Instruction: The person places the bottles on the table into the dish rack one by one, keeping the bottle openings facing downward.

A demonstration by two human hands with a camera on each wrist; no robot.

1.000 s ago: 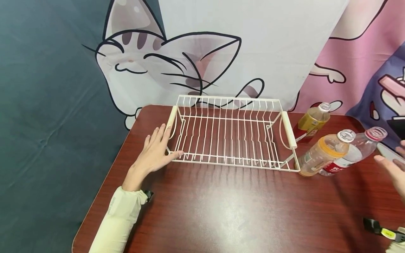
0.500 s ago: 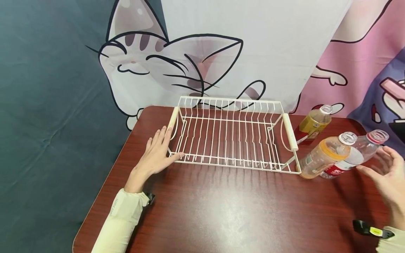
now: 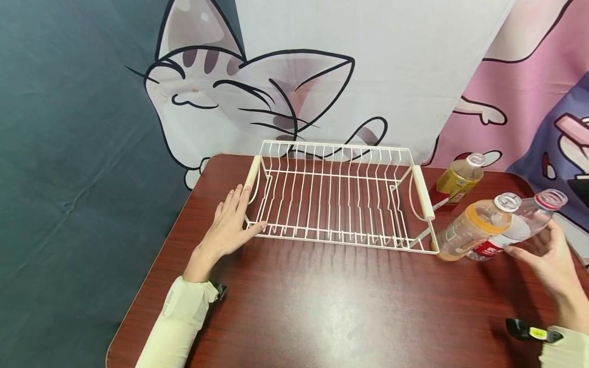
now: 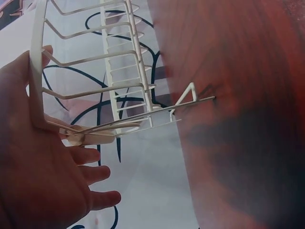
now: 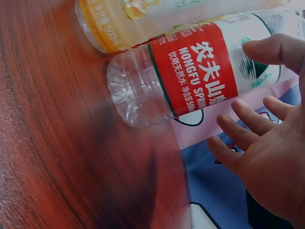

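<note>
A white wire dish rack [image 3: 423, 194] with pale handles stands on the table. My left hand [image 3: 226, 231] lies at its left front corner, fingers straight and spread, thumb along the front rim. In the left wrist view, the rack's end frame [image 4: 36, 71] is against that hand. My right hand [image 3: 549, 260] is beside a clear water bottle [image 5: 195, 71] with a red and white label. The right wrist view has the thumb over the bottle's label and the other fingers extended on its far side; whether they touch it is unclear.
Left of the water bottle, a bottle with an orange band [image 3: 476, 227] stands close to the rack's front right corner. Behind them is a bottle with a yellow label [image 3: 455, 183]. The brown table [image 3: 322, 301] backs onto a cartoon cat cloth [image 3: 395, 87].
My right hand has come in from the right edge to the water bottle. My left hand stays at the rack's corner.
</note>
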